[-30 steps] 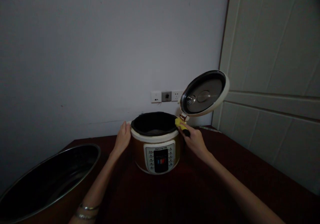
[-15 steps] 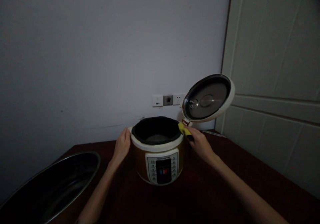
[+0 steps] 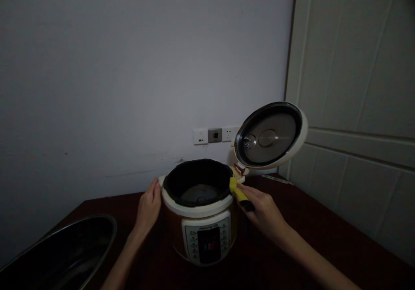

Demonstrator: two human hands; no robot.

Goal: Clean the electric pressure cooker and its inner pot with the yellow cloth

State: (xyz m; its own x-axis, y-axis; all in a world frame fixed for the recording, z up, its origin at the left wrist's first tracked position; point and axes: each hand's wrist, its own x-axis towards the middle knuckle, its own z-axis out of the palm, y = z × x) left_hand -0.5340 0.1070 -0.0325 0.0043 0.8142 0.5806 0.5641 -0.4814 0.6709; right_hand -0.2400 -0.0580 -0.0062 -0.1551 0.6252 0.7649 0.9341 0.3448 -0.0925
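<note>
An electric cooker (image 3: 201, 231) with a white rim and a button panel stands on a dark red table (image 3: 324, 238). Its round lid (image 3: 270, 135) is swung up on a hinge at the right, showing the metal inside. My left hand (image 3: 147, 208) rests flat against the cooker's left side, fingers together. My right hand (image 3: 264, 212) is closed on a yellow sponge with a dark backing (image 3: 238, 191), pressed to the cooker's rim just below the hinge. The dark cavity of the cooker is open and shows a metal plate at the bottom.
A large shiny metal pot (image 3: 61, 255) lies at the lower left of the table. A white wall with a row of sockets (image 3: 215, 135) is behind the cooker. A pale panelled door (image 3: 356, 87) stands at the right.
The view has dipped, so the cooker sits lower and closer. My right hand with the sponge has slid a little along the rim near the hinge. The left hand stays on the cooker's side.
</note>
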